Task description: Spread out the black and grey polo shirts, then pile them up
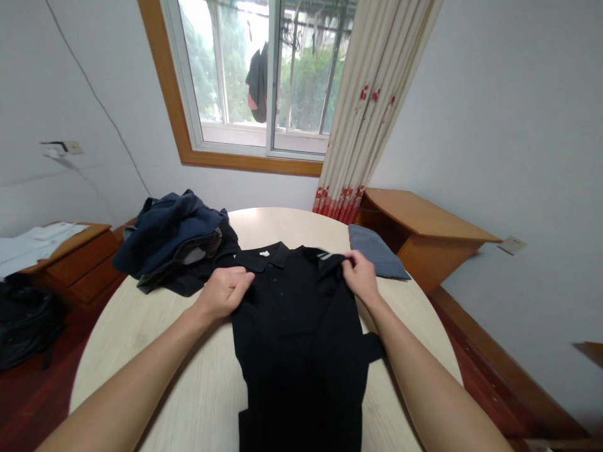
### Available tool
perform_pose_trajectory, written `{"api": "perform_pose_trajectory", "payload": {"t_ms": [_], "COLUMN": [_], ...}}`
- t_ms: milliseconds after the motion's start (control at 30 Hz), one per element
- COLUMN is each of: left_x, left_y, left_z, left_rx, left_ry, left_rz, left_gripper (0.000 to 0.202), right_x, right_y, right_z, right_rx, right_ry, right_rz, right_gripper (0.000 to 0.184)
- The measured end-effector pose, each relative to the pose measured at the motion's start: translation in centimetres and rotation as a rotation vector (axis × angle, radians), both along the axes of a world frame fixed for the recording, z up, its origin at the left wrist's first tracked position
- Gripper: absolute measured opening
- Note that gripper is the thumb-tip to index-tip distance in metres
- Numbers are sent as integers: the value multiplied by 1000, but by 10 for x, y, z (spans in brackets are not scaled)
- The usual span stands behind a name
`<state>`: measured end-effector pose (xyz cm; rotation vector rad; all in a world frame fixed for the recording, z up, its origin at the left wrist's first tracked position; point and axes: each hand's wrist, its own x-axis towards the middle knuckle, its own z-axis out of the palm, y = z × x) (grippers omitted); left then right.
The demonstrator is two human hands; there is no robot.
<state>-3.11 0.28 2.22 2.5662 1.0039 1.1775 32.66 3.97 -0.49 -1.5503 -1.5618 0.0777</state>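
A black polo shirt (294, 314) lies spread on the round table (193, 389), its collar and buttons facing up and its collar end toward the window. My left hand (227, 290) is closed on the shirt's left edge just below the collar. Pinched in the fingers of my right hand (360, 273) is the shirt's right shoulder area, where a folded part shows light stripes. Part of the shirt sticks out beneath my right forearm. The bottom of the shirt runs out of view.
A heap of dark clothes (176, 235) sits at the table's back left. A folded grey-blue cloth (377, 252) lies at the back right, near a wooden desk (424, 216). A curtain (365, 107) hangs beside the window. At far left are a drawer cabinet (78, 267) and a black bag (28, 323).
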Motion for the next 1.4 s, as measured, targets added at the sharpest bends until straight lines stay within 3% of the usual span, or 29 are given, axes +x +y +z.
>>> {"api": "perform_pose_trajectory", "payload": {"t_ms": [67,133,233,300,400,567,700,800,900,1000,1100,1167,1267,1333,1400], "left_x": [-7,-11,-10,-5,2,9,17,22,18,3,-4,1,16,24,28], "left_y": [0,2,7,9,9,6,2,-3,-3,2,5,2,-7,-11,-12], "left_z": [7,10,4,-3,-13,-18,-17,-14,-8,-1,1,-1,-7,-12,-18], "left_rx": [46,27,-93,-201,-334,-363,-425,-415,-344,-164,72,146,96,15,-81], "left_ry": [-111,-125,26,170,316,440,528,494,192,-269,-358,-200,54,150,209], "left_rz": [107,212,368,411,349,248,233,194,234,447,548,447,232,132,68], "left_gripper": [52,51,51,50,41,51,23,17,20,21,23,24,27,41,67], "right_x": [28,51,63,56,36,8,2,4,4,-4,-15,-20,-27,-34,-45], "right_y": [6,11,15,15,12,2,-5,-7,-10,-13,-14,-16,-20,-26,-34], "right_z": [1,-1,-7,-11,-13,-13,-15,-11,-4,1,4,6,14,22,32], "right_rx": [262,331,313,270,169,-152,-333,-431,-482,-531,-582,-579,-505,-437,-380], "right_ry": [331,566,643,601,421,38,-256,-363,-405,-399,-388,-389,-272,-60,226], "right_rz": [-308,-519,-547,-460,-247,183,411,506,527,467,438,426,489,624,740], "right_gripper": [14,17,23,28,38,51,83,102,113,99,63,42,22,23,33]}}
